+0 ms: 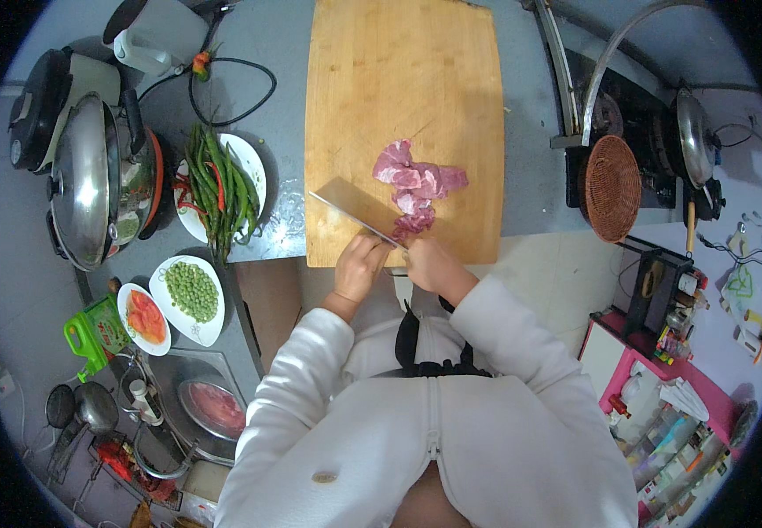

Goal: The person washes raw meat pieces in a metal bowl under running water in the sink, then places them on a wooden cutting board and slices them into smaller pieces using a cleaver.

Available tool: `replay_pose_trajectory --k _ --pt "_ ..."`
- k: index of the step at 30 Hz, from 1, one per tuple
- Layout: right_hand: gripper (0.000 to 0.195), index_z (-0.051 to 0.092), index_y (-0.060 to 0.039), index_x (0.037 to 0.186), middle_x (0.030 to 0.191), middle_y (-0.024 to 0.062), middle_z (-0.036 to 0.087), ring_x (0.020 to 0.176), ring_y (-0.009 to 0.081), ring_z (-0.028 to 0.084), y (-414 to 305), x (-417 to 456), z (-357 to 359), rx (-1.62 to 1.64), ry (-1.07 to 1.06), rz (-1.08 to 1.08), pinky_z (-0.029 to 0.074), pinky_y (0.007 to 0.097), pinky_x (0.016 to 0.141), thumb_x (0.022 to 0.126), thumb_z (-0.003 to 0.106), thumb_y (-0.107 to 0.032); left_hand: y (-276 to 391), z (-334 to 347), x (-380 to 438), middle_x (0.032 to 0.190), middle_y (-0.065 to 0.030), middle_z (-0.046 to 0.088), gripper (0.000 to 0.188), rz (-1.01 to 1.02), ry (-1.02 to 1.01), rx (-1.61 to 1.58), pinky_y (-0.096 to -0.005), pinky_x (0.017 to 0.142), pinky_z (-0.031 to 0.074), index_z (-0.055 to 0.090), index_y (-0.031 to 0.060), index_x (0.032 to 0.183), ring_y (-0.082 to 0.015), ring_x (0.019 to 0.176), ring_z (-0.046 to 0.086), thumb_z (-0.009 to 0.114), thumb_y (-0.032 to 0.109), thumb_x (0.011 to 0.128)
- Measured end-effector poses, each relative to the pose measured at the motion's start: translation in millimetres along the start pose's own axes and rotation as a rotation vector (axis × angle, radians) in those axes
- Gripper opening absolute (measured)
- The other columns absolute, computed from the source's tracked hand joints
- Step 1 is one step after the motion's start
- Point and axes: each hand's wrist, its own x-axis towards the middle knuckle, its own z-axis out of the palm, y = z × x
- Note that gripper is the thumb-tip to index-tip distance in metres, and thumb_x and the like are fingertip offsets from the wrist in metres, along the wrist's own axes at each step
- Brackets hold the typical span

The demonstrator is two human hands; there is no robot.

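A wooden cutting board (407, 86) lies before me, its near end at the counter's front edge. Several pieces of raw pink meat (420, 181) rest on its right half, trailing toward me. My right hand (435, 265) is closed at the near end of a kitchen knife (354, 219); its handle is hidden by the fingers. The blade points away and to the left, seen nearly edge-on above the board. My left hand (361, 264) is by the blade's near part, fingers curled. Whether it touches the blade or holds some meat cannot be made out.
Left stand a plate (252, 158) of green chillies (219, 178), a dish of peas (191, 292), a plate of red pieces (146, 317) and a lidded pot (94, 178). A sink (216, 363) holds a bowl (213, 408). Right are a wicker basket (612, 188) and a stove (651, 132).
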Motion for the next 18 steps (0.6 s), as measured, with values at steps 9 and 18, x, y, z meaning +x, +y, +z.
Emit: replay_pose_trajectory --k 9,18 --pt "0.023 0.060 0.0032 0.083 0.075 0.0251 0.059 0.073 0.0414 0.057 37 -39 -44 0.077 -0.004 0.252 0.045 0.0468 0.067 0.080 0.047 -0.016 18 -2 27 0.082 -0.0089 0.054 0.016 -0.111 0.011 0.070 -0.0338 0.067 0.044 0.061 0.0046 0.083 -0.0261 0.077 0.053 0.065 0.009 0.068" --pt "0.026 0.059 0.0026 0.090 0.080 0.0262 0.058 0.079 0.0404 0.056 63 -52 -69 0.204 0.153 0.244 0.044 0.0442 0.071 0.079 0.051 -0.020 29 22 81 0.091 -0.0142 0.057 0.027 -0.277 -0.097 0.060 -0.0363 0.073 0.046 0.057 0.0016 0.089 -0.0313 0.082 0.055 0.066 0.009 0.064"
